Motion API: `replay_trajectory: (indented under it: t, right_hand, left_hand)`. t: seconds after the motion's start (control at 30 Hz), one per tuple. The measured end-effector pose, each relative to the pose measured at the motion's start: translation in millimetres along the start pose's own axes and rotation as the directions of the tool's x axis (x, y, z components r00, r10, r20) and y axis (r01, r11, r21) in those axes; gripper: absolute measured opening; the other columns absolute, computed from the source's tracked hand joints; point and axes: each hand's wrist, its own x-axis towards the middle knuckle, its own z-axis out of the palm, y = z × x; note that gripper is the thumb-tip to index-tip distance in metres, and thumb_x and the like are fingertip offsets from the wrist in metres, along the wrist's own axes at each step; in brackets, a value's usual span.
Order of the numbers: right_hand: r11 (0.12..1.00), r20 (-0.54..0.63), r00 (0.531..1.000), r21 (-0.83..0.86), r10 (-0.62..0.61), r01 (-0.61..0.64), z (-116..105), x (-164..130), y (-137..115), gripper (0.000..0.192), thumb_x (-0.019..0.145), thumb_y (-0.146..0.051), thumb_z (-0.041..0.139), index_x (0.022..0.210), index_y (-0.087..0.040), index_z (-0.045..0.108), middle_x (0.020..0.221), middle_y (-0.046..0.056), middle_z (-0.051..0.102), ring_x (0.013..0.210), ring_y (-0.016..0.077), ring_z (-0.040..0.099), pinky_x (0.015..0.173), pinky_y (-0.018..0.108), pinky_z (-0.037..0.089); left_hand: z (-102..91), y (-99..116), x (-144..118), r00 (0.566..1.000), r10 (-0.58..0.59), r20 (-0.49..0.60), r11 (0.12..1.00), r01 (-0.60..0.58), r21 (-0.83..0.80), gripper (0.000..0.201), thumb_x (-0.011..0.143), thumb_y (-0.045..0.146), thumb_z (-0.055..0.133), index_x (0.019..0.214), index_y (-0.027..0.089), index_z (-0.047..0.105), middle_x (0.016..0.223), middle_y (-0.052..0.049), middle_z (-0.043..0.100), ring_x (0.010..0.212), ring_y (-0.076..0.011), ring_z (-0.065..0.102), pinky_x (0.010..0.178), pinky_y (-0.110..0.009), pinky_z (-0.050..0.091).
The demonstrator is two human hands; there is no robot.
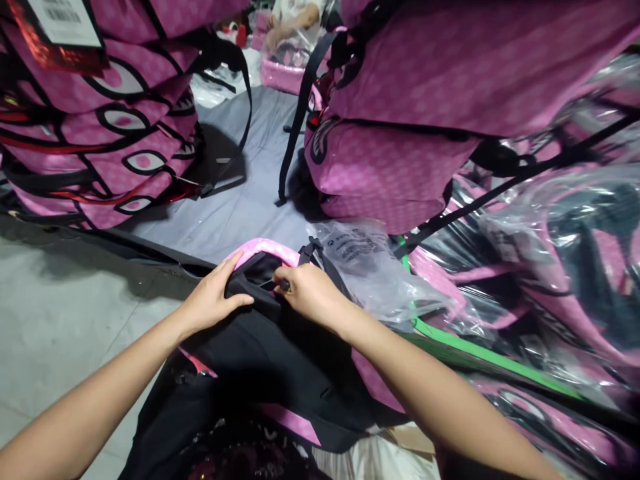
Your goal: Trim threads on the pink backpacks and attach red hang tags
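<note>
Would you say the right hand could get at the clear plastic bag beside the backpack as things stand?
Probably yes: the right hand rests on the backpack, and the plastic bag lies just beside it with nothing between.

A backpack (260, 360) lies nearest, on the floor (60, 300). Stacked backpacks (115, 133) stand behind it to the left, another pile (425, 120) behind right. Bagged backpacks (550, 267) lie right.
</note>
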Motion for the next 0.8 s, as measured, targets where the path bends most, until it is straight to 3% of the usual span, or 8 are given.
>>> replay_trajectory:
  t: [0.1,0.2,0.3,0.47,0.63,0.7,0.8]
  right_hand:
    - [0.992,0.097,0.994,-0.109,-0.058,0.068,14,12,-5,0.022,0.087,-0.012,0.054,0.095,-0.019,0.073,0.086,0.009,0.075,0.083,0.0219,0.07,0.065,0.026,0.038]
    - [0.988,0.155,0.985,-0.116,-0.079,0.098,27,20,-7,0.023,0.089,-0.012,0.049,0.091,-0.019,0.072,0.086,0.009,0.075,0.084,0.0225,0.07,0.065,0.027,0.04]
    - [0.978,0.204,0.975,-0.168,-0.091,0.127,30,17,-8,0.025,0.092,-0.013,0.046,0.097,-0.019,0.07,0.091,0.01,0.074,0.084,0.023,0.07,0.065,0.028,0.042]
    - [0.977,0.122,0.992,-0.208,-0.023,0.048,24,14,-15,0.032,0.093,-0.011,0.043,0.117,-0.018,0.063,0.103,0.011,0.072,0.084,0.0213,0.07,0.065,0.027,0.043]
    - [0.997,0.068,0.994,0.014,-0.082,0.081,32,43,-21,0.026,0.089,-0.011,0.051,0.106,-0.018,0.069,0.095,0.008,0.074,0.088,0.0196,0.07,0.068,0.024,0.041]
    - [0.99,0.059,0.988,0.011,-0.144,0.144,30,49,-22,0.022,0.088,-0.011,0.052,0.101,-0.016,0.069,0.095,0.008,0.074,0.089,0.0203,0.07,0.068,0.024,0.042]
    - [0.94,0.105,0.951,-0.152,-0.293,0.306,19,39,-22,0.02,0.092,-0.012,0.05,0.103,-0.013,0.067,0.095,0.013,0.073,0.087,0.0238,0.071,0.07,0.029,0.048]
  left_hand:
    - [0.8,-7,2,0.998,0.045,0.032,0.999,-0.045,0.013,0.085,0.083,0.051,0.067,0.155,0.022,0.03,0.157,-0.011,0.039,0.144,-0.0268,0.04,0.121,-0.045,0.033]
    - [5.4,-10,6,0.998,0.058,0.0,0.997,-0.058,0.045,0.08,0.086,0.048,0.065,0.154,0.021,0.032,0.155,-0.011,0.043,0.142,-0.0256,0.043,0.12,-0.044,0.035]
    - [9.9,-11,5,0.999,0.037,-0.005,0.999,-0.037,0.036,0.079,0.086,0.046,0.066,0.154,0.023,0.032,0.154,-0.01,0.045,0.142,-0.0241,0.044,0.12,-0.042,0.036]
    - [9.2,-11,-2,0.994,-0.109,-0.024,0.993,0.11,0.043,0.085,0.082,0.045,0.07,0.154,0.025,0.029,0.157,-0.009,0.04,0.143,-0.0264,0.042,0.119,-0.044,0.037]
    - [5.8,-13,-1,0.983,-0.178,0.037,0.984,0.178,0.022,0.084,0.082,0.04,0.07,0.154,0.023,0.03,0.149,-0.01,0.051,0.138,-0.0282,0.049,0.114,-0.043,0.042]
    - [4.9,-14,-1,0.983,-0.178,0.038,0.984,0.178,0.003,0.086,0.081,0.041,0.07,0.154,0.024,0.028,0.15,-0.01,0.05,0.139,-0.0282,0.048,0.114,-0.043,0.041]
    - [3.2,-15,-2,0.979,-0.2,0.025,0.98,0.201,-0.011,0.088,0.079,0.046,0.071,0.153,0.023,0.03,0.149,-0.011,0.051,0.135,-0.0293,0.052,0.111,-0.042,0.043]
